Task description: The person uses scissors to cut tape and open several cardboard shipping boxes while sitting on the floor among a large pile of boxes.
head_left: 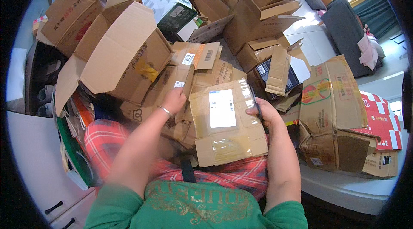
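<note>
A flattened cardboard box point(201, 145) with clear tape and a white label lies over my lap. Along its right edge is my right hand point(266, 111), closed on a dark, narrow tool, perhaps a cutter or scissors; its type is partly hidden. The thumb rests near the cardboard. My left hand point(175, 100), with a bracelet at the wrist, is at another flattened carton point(167, 83) bearing small white stickers; whether its fingers grip that carton is unclear. More folded cardboard point(217, 72) lies just beyond the labelled piece.
A large open carton point(119, 48) stands at left, beside a white and green box point(169, 6). Opened cartons point(251, 16) crowd the far side. At right are a taped carton point(332, 109) and a red and white box point(382, 122). A cabinet point(35, 151) borders the left.
</note>
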`<state>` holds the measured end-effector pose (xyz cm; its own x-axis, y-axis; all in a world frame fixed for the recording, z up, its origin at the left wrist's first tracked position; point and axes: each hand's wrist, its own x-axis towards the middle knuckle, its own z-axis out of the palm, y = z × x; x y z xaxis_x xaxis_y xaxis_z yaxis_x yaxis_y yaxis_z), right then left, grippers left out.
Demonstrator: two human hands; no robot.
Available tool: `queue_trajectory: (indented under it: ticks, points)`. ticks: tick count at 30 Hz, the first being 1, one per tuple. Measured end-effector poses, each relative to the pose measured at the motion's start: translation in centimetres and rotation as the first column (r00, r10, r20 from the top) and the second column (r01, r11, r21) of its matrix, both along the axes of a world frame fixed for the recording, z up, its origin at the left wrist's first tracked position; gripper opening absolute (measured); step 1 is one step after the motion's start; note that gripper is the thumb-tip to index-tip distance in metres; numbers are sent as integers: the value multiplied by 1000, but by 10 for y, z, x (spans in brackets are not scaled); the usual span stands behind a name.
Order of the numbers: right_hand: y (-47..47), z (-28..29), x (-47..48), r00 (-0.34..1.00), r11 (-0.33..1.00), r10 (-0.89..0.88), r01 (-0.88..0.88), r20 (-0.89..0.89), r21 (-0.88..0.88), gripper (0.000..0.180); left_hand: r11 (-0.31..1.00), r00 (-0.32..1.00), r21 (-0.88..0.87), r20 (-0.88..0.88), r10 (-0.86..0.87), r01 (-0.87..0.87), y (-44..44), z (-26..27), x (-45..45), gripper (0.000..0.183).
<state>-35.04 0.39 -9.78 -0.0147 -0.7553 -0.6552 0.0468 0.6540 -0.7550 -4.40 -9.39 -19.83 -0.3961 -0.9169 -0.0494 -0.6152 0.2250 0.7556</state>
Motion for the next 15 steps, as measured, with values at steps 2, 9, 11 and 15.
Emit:
queue_trajectory:
  ticks: [2, 9, 11, 15]
  points:
    - [-6, -5, 3, 998, 999, 53, -53, -42, 3, 36, 999, 999, -11, 14, -43, 43, 5, 7, 2, 18]
    - [-25, -11, 16, 994, 996, 86, -85, -67, 17, 34, 990, 952, 42, 272, -138, 132, 23, 50, 7, 21]
    - [-25, -22, 14, 997, 995, 58, -55, -42, 81, 36, 992, 971, 14, 199, -129, 129, 22, 51, 10, 22]
    - [-23, -59, 0, 998, 985, 62, -63, 9, 160, 42, 989, 976, -28, 168, -141, 148, 22, 54, 6, 23]
